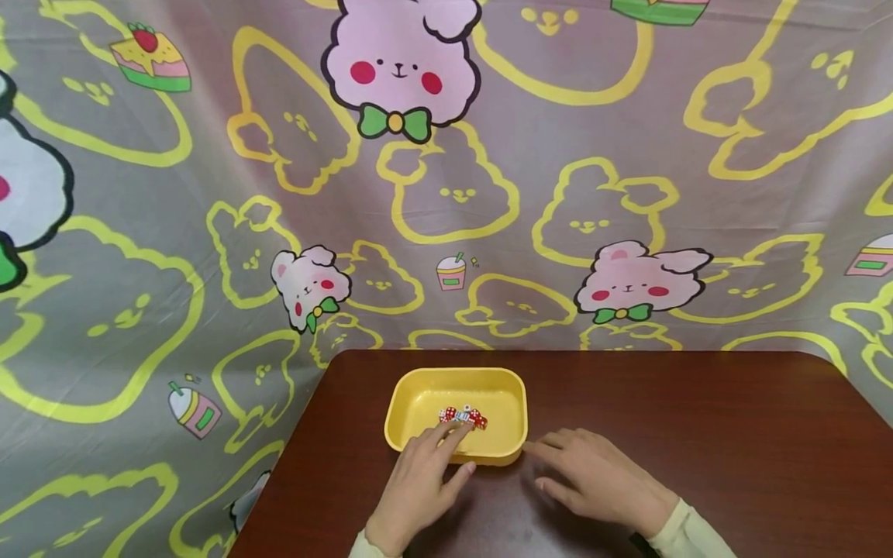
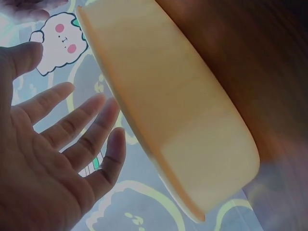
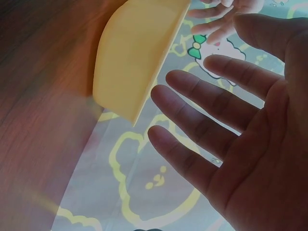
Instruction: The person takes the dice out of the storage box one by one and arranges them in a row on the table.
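A yellow rectangular tray [image 1: 512, 434] with raised walls stands on the dark wooden table. Several small red and white dice [image 1: 480, 419] lie clustered in its middle. My left hand [image 1: 422, 480] reaches over the tray's near left rim, fingers spread and slightly bent, holding nothing; in the left wrist view its fingertips [image 2: 113, 108] are close to the rim. By the near right corner, outside the tray, is my right hand [image 1: 593, 473], its fingers loosely extended. The right wrist view shows that palm [image 3: 269, 144] bare, with the tray's outer wall [image 3: 130, 53] beyond the fingertips.
Behind and left of the table [image 1: 698, 418] hangs a grey cloth [image 1: 516, 209] printed with cartoon rabbits and yellow outlines. The table's far edge meets this cloth. Pale sleeves [image 1: 691, 531] cover both forearms.
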Available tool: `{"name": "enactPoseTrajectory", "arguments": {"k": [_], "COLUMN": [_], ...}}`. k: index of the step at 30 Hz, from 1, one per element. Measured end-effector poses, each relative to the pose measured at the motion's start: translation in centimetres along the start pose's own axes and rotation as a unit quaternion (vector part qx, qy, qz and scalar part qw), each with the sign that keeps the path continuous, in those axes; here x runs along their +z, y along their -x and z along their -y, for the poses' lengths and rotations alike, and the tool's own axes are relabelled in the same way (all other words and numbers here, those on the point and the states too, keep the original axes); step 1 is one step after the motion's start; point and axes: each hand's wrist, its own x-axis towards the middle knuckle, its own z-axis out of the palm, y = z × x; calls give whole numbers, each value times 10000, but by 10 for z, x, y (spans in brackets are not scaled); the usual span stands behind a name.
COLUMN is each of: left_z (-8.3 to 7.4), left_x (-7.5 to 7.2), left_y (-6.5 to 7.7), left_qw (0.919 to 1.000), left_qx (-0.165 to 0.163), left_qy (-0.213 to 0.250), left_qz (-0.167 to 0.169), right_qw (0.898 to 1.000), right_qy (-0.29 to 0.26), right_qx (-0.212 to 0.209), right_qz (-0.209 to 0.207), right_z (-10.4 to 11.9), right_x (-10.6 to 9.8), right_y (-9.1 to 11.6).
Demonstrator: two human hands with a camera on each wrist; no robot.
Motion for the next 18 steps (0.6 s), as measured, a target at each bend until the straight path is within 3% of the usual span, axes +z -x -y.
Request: {"name": "enactPoseTrajectory", "arguments": {"k": [8,18], "left_z": [8,15], "left_x": [2,2], "left_y": [2,0], "left_qw": [9997,9998], "left_qx": [-44,-115], "left_qy": [-29,75], "left_qz": [-218,-136], "right_qw": [9999,9992], "right_qy": [56,147], "right_qx": [-64,-113], "right_qz": [-140,-366], "right_z": [0,0], "right_x": [3,4], "right_y": [-3,-7]}}
